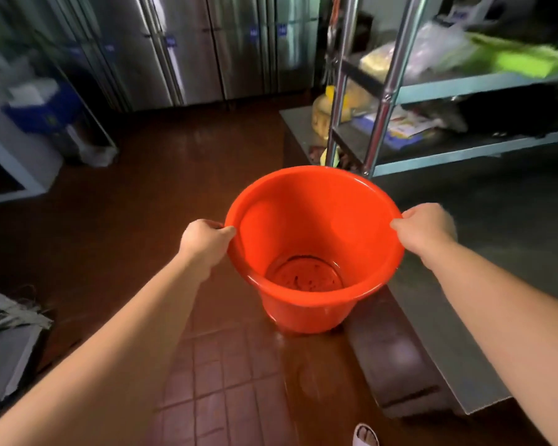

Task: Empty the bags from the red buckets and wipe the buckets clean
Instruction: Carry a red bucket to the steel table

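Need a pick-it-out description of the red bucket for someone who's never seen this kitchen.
Start at the steel shelving rack on the right of the brown tiled floor. Just in front of its poles, the red bucket is held by its rim between the left hand and right hand. It is the only bright red thing, open-topped, bagless, with dark grime on its bottom.

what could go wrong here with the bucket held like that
1. The red bucket holds dark residue and some liquid at the bottom; tilting it could spill that onto the floor.
2. The left hand and right hand grip only the rim, so it could slip.
3. The tiled floor looks wet and shiny: a slipping hazard.
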Tool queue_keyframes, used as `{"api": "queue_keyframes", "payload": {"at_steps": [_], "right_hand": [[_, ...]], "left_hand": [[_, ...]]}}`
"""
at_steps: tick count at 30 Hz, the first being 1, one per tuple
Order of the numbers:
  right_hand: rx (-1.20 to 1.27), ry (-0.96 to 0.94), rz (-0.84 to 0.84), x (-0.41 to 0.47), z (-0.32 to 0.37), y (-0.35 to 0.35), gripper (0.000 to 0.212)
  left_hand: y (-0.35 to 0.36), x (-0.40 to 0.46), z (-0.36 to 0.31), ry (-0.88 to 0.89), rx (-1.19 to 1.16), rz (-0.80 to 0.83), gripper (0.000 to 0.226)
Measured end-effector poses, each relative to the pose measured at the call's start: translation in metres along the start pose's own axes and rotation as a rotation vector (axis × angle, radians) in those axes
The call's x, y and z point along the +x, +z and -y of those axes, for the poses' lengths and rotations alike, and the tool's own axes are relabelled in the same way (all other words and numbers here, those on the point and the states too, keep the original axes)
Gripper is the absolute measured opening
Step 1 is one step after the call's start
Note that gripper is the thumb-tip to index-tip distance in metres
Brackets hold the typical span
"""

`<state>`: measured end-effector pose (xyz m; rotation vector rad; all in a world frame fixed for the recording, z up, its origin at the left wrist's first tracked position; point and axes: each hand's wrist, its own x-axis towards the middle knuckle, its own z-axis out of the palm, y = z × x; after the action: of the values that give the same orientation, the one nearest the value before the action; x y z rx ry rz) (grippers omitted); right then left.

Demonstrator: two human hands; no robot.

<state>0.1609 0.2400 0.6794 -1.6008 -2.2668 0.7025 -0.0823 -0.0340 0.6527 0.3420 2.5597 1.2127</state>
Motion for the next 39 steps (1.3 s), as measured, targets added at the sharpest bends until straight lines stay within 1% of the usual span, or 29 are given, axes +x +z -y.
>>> {"api": "queue_keyframes", "payload": {"at_steps": [3,7,11,12,14,16,20,24,28,33,39], "right_hand": [[0.022,0.016,-0.1,-0.003,-0.012,-0.055,0.025],[0.044,0.097,-0.221,-0.015,-0.055,-0.116,0.02],[0.068,0.182,-0.34,-0.034,-0.121,-0.169,0.024],[0.062,0.209,-0.364,-0.04,-0.139,-0.182,0.024],[0.06,0.266,-0.403,-0.052,-0.179,-0.208,0.024],[0.063,0.311,-0.431,-0.066,-0.221,-0.234,0.027],[0.102,0.395,-0.485,-0.093,-0.311,-0.286,0.022],[0.133,0.47,-0.528,-0.122,-0.4,-0.335,0.016],[0.132,0.527,-0.552,-0.146,-0.476,-0.384,0.017],[0.186,0.56,-0.596,-0.151,-0.538,-0.434,0.02],[0.228,0.568,-0.587,-0.112,-0.582,-0.454,0.024]], "left_hand": [[0.012,-0.005,-0.045,0.083,-0.049,0.032,0.02],[0.044,-0.03,-0.104,0.21,-0.093,0.101,0.026],[0.094,-0.064,-0.153,0.322,-0.104,0.2,0.009],[0.109,-0.074,-0.163,0.346,-0.094,0.222,0.012],[0.142,-0.098,-0.183,0.394,-0.069,0.27,0.026],[0.175,-0.126,-0.204,0.438,-0.034,0.317,0.03],[0.245,-0.194,-0.244,0.491,0.018,0.422,0.028],[0.313,-0.275,-0.286,0.528,0.062,0.489,0.03],[0.372,-0.348,-0.323,0.542,0.055,0.549,0.032],[0.428,-0.403,-0.355,0.549,0.016,0.606,0.029],[0.475,-0.412,-0.393,0.546,0.026,0.599,0.035]]}}
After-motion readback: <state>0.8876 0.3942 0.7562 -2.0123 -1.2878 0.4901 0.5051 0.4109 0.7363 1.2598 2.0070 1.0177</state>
